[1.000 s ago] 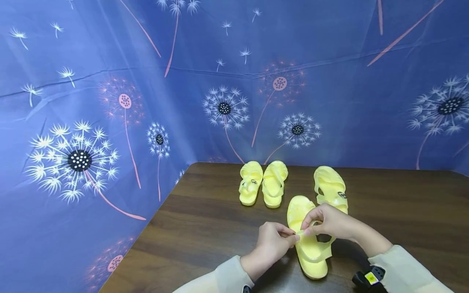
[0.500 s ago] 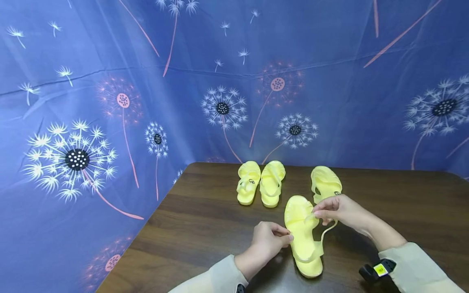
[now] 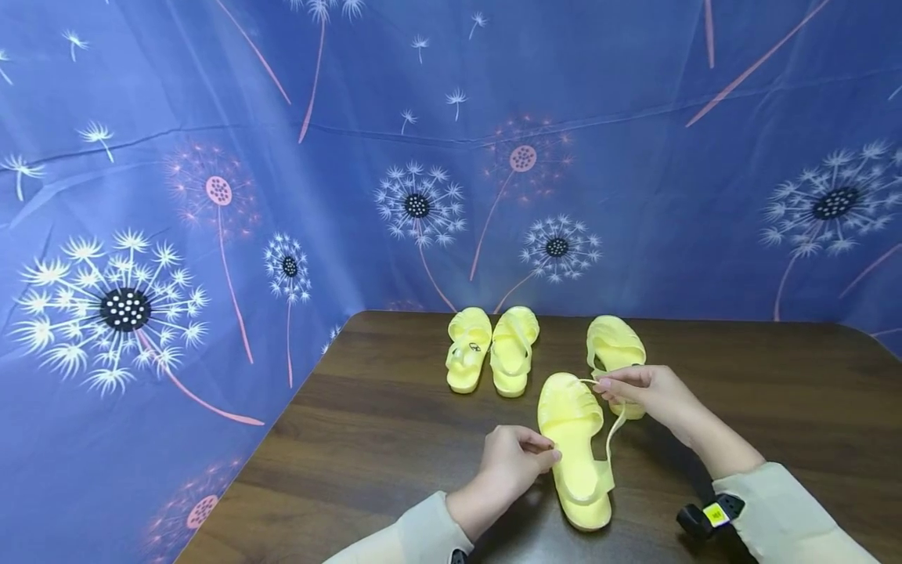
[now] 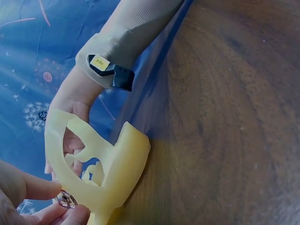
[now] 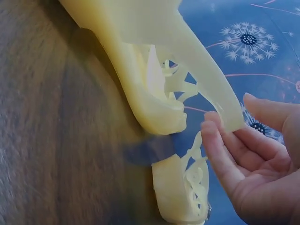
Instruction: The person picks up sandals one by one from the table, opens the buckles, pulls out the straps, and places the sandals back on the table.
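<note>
A pale yellow sandal (image 3: 574, 470) stands before me, toe pointing away, its ankle strap loose on the right side. My left hand (image 3: 512, 468) pinches its left edge; in the left wrist view those fingers (image 4: 44, 190) close on a small metal buckle (image 4: 65, 199). My right hand (image 3: 655, 399) pinches the free end of the thin strap (image 3: 615, 431), raised over the sandal's right side. Seen from the right wrist, the strap (image 5: 225, 101) ends between the thumb and fingers of the right hand (image 5: 262, 164).
Just behind my right hand stands a second yellow sandal (image 3: 616, 341), partly hidden. Two more sandals, one on the left (image 3: 468, 352) and one beside it (image 3: 514, 352), stand together farther back. A patterned blue cloth (image 3: 423, 78) hangs behind the brown table (image 3: 352, 439).
My right hand has moved away from the left hand, to the right and forward, drawing the strap off the sandal's left side. My left hand has stayed at that edge.
</note>
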`<state>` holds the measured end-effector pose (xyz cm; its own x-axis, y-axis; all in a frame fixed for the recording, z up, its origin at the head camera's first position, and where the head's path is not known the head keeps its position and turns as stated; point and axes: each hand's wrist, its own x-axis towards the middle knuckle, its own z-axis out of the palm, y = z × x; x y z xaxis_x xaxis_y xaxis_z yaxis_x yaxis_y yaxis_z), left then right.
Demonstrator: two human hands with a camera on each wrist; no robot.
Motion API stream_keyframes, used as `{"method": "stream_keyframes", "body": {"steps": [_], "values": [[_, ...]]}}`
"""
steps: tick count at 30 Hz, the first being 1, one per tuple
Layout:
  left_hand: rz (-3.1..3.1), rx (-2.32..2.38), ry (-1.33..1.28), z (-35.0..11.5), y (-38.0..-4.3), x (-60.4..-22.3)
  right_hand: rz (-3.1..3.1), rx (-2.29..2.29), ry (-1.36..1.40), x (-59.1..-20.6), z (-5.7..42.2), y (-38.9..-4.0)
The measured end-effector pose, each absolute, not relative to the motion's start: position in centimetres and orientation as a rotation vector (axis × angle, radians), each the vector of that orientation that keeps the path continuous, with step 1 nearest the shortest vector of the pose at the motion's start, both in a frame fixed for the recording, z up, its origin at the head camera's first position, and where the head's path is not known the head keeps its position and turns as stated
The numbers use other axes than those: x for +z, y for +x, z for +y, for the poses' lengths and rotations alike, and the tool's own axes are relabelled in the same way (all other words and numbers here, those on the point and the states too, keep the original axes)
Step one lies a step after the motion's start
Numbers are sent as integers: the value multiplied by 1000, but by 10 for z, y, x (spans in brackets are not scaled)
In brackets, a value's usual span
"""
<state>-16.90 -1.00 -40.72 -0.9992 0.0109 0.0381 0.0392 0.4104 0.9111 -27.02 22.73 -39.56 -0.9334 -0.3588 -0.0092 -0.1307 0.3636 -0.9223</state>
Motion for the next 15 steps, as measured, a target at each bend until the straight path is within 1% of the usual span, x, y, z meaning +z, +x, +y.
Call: {"method": "stream_keyframes", "body": {"steps": [3,9,15], "values": [[-2621,-1680,-43,-10,-168,-407,2376,-1600,-463,-394,230,-270],[-2619,-1697,-42,-10,-168,-406,2259,-1625,-619,-393,233,-266],[-2565,-1862,29,-11,-166,-407,2333,-1645,-598,-391,234,-256]]}}
